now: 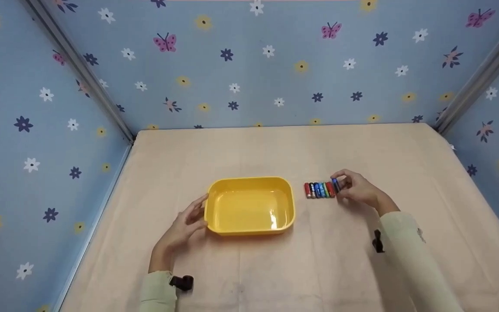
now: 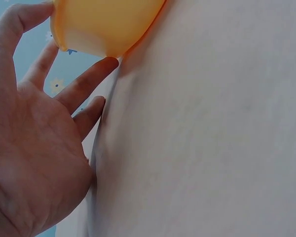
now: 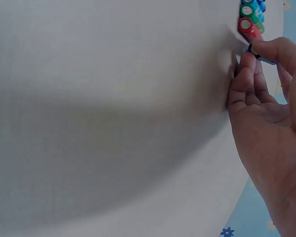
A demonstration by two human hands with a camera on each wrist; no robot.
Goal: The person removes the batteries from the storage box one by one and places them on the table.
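Observation:
My right hand [image 1: 359,188] pinches a blue battery [image 1: 335,185] between thumb and fingers, at the right end of a row of batteries [image 1: 319,190]. Red, black, blue and green ones lie there side by side. In the right wrist view, the pinched battery [image 3: 254,49] is close beside a red battery [image 3: 248,28], its end partly covered by the thumb. Left of the row stands a yellow plastic tub [image 1: 249,182], with nothing in it. With fingers spread and fairly straight, my left hand [image 1: 183,225] touches the tub's left side; in the left wrist view, fingertips [image 2: 111,63] meet its wall.
A cream cloth [image 1: 258,273] covers the table. Blue panels [image 1: 249,65] with flowers and butterflies stand at the back and both sides, with grey posts [image 1: 82,73] at the corners. Small black devices [image 1: 182,283] are worn at both wrists.

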